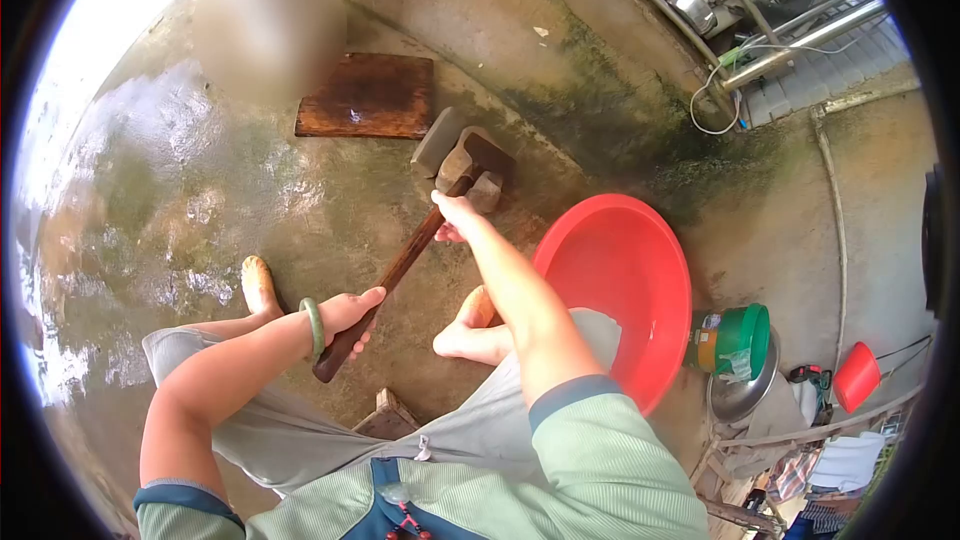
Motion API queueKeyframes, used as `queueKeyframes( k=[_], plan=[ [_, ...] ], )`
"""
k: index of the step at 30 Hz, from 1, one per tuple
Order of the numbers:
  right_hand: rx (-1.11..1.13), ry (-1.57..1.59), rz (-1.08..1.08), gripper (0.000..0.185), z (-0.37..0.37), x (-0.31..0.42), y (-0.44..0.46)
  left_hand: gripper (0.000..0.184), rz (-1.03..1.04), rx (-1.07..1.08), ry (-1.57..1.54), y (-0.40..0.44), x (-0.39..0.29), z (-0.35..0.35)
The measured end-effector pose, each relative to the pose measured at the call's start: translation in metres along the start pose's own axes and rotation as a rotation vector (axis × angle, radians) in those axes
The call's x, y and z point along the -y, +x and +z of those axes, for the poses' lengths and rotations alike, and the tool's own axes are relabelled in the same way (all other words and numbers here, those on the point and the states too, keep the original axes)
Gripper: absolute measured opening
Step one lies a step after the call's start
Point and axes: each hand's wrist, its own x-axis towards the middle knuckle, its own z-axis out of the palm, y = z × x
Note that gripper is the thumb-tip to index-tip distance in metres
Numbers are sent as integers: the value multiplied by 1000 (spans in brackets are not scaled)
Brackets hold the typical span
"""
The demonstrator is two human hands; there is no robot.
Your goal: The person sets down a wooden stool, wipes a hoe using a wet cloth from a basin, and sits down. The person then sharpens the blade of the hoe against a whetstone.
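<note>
An axe with a long dark wooden handle lies slantwise in front of me, its broad metal head away from me. My left hand, with a green bangle at the wrist, is closed round the lower end of the handle. Higher up, just below the axe head, my right hand grips the handle. Beside the head are a grey stone block and a smaller block. Whether the head rests on them I cannot tell.
A dark wooden board lies on the wet concrete floor. To my right stand a large red basin, a green bucket and a metal bowl. Metal railings are at upper right. A blurred round patch covers part of the upper left.
</note>
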Motion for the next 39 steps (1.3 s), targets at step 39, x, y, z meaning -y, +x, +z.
queueKeyframes(
  k=[39],
  plan=[
    [-151, -1075, -1247, 43, -11, -34, 8, 50, 182, -152, 53, -23, 40, 25]
  ],
)
